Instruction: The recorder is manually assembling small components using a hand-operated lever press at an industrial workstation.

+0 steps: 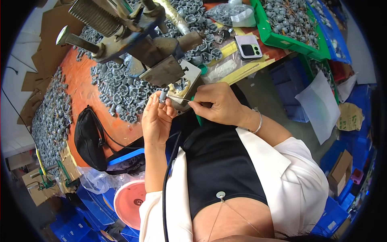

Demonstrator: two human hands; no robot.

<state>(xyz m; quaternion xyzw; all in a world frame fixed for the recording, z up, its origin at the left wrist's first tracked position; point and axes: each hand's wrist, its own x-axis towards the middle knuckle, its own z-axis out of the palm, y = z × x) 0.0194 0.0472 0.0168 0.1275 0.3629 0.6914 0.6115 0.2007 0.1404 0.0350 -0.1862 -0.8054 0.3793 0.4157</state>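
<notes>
Between the thumb and fingers of my left hand point(155, 119) is a small grey plastic part point(163, 96), held upright just below the metal press point(163, 72). My right hand point(219, 103) is closed in a pinch on a thin metal pin point(178, 98). The pin points left, its far end close to the grey part; whether they touch I cannot tell. Behind my hands, a heap of similar grey plastic parts point(125, 94) spreads over the orange tabletop point(86, 76). A pale block point(189, 72) sits under the press.
A black pouch point(89, 139) lies at the table's left edge, above a pink bucket point(125, 201). A phone point(248, 46) and a clear bag of parts point(231, 15) lie to the right. Beyond them is a filled green crate point(300, 47). Screws jut from the press.
</notes>
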